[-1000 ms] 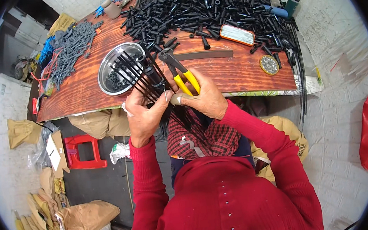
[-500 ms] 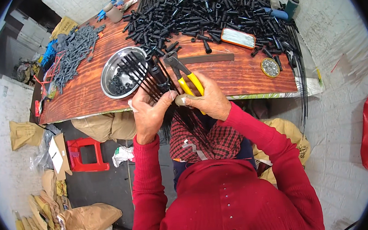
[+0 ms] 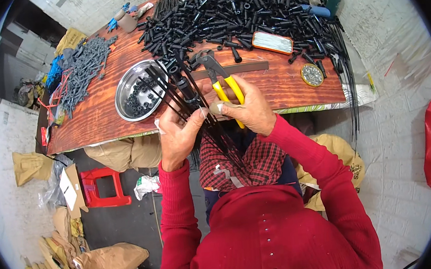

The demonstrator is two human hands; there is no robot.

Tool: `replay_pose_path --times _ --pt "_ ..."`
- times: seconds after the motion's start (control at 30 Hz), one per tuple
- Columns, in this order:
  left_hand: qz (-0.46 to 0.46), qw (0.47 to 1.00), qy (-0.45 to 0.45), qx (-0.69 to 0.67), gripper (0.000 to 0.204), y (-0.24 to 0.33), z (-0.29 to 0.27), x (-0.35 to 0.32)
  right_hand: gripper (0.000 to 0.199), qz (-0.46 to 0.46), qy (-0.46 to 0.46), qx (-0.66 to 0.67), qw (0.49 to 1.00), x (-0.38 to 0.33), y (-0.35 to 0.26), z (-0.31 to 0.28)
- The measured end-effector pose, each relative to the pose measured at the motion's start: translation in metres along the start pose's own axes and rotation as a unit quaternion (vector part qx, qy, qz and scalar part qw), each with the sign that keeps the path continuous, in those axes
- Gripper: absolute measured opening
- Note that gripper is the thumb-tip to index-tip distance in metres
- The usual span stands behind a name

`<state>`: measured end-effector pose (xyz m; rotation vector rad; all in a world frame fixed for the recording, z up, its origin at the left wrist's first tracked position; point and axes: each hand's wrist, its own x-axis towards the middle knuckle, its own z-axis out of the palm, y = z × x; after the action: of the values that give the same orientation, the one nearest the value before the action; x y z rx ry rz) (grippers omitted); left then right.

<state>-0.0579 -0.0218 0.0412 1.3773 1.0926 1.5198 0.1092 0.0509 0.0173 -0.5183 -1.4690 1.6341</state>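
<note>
My left hand point(image 3: 176, 140) is wrapped round a bunch of thin black rods point(image 3: 221, 146) together with a thick black tube point(image 3: 186, 90), just over the table's near edge. The rods slant from above the bowl down toward my lap. In my right hand point(image 3: 255, 109) are pliers with yellow handles point(image 3: 236, 90), their dark jaws pointing away from me and slightly apart. The right thumb and fingertips, one with a covering on it, meet close to the lower end of the tube, beside the left thumb. What those fingertips pinch is too small to make out.
A steel bowl point(image 3: 118, 104) of small black rings stands left of my hands on the wooden table point(image 3: 86, 125). Behind lies a large heap of black tubes point(image 3: 230, 15). A flat wooden strip point(image 3: 250, 67), a round tin point(image 3: 312, 75) and grey parts point(image 3: 79, 72) lie around.
The rods in my left hand have drawn closer together, from a wider fan. Both hands keep their grips, and the pliers have shifted slightly right of the tube. The whole view has tilted a little.
</note>
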Motion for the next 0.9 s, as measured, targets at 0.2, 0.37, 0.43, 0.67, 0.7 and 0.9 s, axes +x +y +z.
replay_pose_path --times 0.2,0.37,0.43,0.67,0.7,0.9 --pt "-0.01 1.0 0.006 -0.002 0.045 -0.005 0.0 0.001 0.055 0.018 0.012 -0.048 0.999 -0.003 0.008 0.0" --pt "0.007 1.0 -0.006 0.011 0.044 -0.005 0.003 0.002 0.053 0.011 0.04 0.005 0.999 0.001 0.013 0.002" --pt "0.018 1.0 -0.011 0.005 0.044 -0.004 0.006 0.003 0.053 0.061 0.026 0.067 0.996 0.001 0.005 0.002" --pt "-0.006 1.0 -0.03 -0.007 0.039 -0.005 0.01 0.005 0.043 0.089 0.049 0.107 0.989 -0.004 0.001 0.001" --pt "-0.01 0.999 -0.039 0.008 0.037 -0.005 0.011 0.006 0.043 0.089 0.05 0.105 0.989 -0.005 -0.001 -0.004" --pt "0.0 0.995 -0.018 0.093 0.032 -0.014 0.005 0.007 0.029 0.142 -0.113 -0.107 0.977 -0.03 -0.042 -0.041"
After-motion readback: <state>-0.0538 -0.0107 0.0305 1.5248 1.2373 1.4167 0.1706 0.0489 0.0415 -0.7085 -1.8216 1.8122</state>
